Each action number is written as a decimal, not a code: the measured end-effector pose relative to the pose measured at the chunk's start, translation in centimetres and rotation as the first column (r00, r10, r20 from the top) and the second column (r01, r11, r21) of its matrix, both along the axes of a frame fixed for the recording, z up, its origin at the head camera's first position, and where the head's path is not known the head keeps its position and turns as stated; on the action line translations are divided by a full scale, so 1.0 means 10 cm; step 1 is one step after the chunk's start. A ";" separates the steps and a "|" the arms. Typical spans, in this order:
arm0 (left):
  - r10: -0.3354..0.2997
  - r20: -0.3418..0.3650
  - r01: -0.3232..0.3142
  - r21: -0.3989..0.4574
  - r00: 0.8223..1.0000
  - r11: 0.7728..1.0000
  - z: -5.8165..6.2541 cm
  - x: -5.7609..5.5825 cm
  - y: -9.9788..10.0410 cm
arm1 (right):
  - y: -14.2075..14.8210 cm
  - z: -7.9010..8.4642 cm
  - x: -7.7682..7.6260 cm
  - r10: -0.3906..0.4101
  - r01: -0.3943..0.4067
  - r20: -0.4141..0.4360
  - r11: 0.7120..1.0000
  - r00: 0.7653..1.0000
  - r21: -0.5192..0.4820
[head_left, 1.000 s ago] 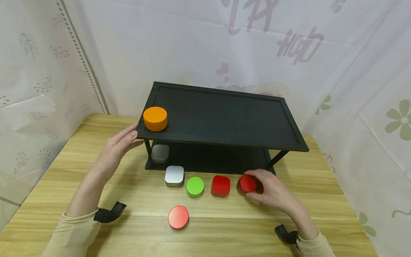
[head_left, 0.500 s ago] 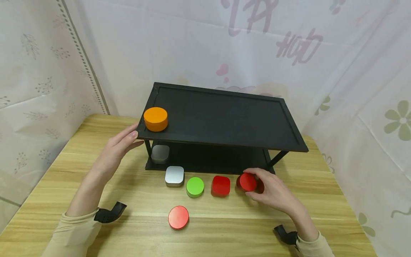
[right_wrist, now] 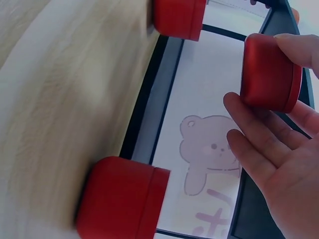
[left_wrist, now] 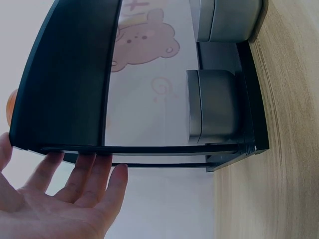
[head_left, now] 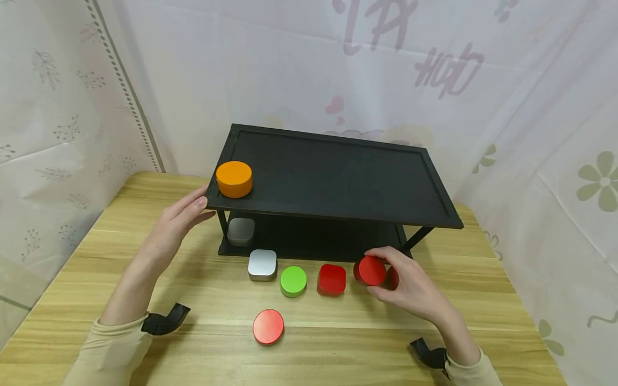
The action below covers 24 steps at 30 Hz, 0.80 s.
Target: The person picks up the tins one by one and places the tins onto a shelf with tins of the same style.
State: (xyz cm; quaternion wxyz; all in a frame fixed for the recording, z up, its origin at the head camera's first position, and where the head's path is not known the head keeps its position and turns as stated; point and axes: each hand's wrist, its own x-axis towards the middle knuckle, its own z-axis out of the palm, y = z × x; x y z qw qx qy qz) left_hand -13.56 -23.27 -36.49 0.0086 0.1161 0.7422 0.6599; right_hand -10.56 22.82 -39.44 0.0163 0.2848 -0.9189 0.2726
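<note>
My right hand (head_left: 407, 281) pinches a round red tin (head_left: 372, 271) between thumb and fingers. In the right wrist view this tin (right_wrist: 269, 72) is raised off the wooden table. Just behind it, partly hidden by the hand, stands another red tin (head_left: 393, 277). At the left end of a black two-tier rack (head_left: 328, 177), my left hand (head_left: 169, 228) rests its extended fingers along the edge of the upper shelf. Near that hand sits a round orange tin (head_left: 234, 179) on the top shelf. A square silver tin (left_wrist: 217, 107) occupies the lower shelf's left end.
Along the rack's front stand a silver square tin (head_left: 263, 265), a green round tin (head_left: 293, 281) and a red square tin (head_left: 331, 279). Closer to me lies a light red round tin (head_left: 268, 326). Printed white cloth (head_left: 289, 64) hangs behind and at both sides.
The right hand has lifted the round red tin slightly, shifting it a little left and toward the rack. More of the red tin behind it shows. My left hand stays in place.
</note>
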 end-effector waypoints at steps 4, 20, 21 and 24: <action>-0.002 -0.009 0.002 0.018 1.000 1.000 -0.01 0.00 0.00 | -0.02 0.04 0.01 0.006 -0.006 -0.003 1.000 1.000 -0.019; 0.002 0.033 -0.001 -0.029 0.999 1.000 0.01 0.00 -0.02 | -0.15 0.23 0.04 0.073 -0.083 -0.081 0.988 0.994 -0.130; 0.007 0.044 -0.005 -0.038 0.999 0.999 0.02 0.00 -0.02 | -0.15 0.25 0.04 0.076 -0.087 -0.085 0.987 0.994 -0.135; 0.019 0.084 -0.013 -0.067 0.996 0.998 0.03 0.01 -0.02 | -0.18 0.30 0.04 0.085 -0.098 -0.098 0.985 0.992 -0.140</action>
